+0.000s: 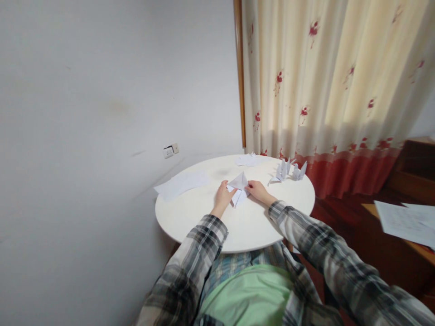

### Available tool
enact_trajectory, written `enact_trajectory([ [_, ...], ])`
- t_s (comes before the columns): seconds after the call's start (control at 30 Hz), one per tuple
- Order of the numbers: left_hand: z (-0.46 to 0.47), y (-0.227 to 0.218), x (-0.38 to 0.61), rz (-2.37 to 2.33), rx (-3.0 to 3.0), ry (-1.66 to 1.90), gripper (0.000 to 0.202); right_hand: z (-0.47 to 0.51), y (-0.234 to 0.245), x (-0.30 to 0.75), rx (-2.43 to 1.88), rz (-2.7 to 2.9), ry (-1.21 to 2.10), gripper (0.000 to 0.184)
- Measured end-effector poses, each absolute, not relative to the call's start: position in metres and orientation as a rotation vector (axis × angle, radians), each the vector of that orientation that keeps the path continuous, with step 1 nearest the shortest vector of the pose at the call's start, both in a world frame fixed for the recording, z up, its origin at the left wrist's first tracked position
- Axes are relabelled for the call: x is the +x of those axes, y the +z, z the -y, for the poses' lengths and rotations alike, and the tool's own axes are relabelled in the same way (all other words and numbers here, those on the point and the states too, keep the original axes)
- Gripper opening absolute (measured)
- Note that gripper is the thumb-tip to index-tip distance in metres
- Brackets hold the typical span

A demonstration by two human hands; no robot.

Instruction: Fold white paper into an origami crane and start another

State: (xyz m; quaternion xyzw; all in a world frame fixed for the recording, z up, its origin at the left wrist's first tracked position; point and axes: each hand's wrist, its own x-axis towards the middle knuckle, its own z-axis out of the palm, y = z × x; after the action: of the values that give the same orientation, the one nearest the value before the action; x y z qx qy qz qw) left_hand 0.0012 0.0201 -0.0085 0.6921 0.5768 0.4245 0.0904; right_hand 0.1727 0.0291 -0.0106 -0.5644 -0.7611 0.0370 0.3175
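Roughly mid-table, the folded paper (240,181) is gripped by the left hand (224,195) and right hand (259,190), with white tabletop (244,237) stretching to the near edge; loose sheets (181,184) line the far-left edge, paper cranes (282,171) the far-right.

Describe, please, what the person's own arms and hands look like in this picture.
The left sleeve and right sleeve are long plaid, in black, grey and white. The left hand and right hand are ungloved, showing beyond the cuffs; finer details are too small to tell.
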Motion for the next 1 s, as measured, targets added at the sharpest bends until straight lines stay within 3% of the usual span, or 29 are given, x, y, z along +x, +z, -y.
enact_trajectory([
  [0.2, -0.0172, -0.0057, -0.0016, -1.731, 1.971, 1.297, 0.027, -0.0266, -0.0104, 0.1696, -1.412, 2.038, 0.075, 0.016],
  [1.0, -0.0220, -0.0101, 0.0004, -1.651, 1.894, 1.296, 0.006, -0.0226, -0.0131, 0.1627, -1.259, 2.065, 0.026, 0.010],
])
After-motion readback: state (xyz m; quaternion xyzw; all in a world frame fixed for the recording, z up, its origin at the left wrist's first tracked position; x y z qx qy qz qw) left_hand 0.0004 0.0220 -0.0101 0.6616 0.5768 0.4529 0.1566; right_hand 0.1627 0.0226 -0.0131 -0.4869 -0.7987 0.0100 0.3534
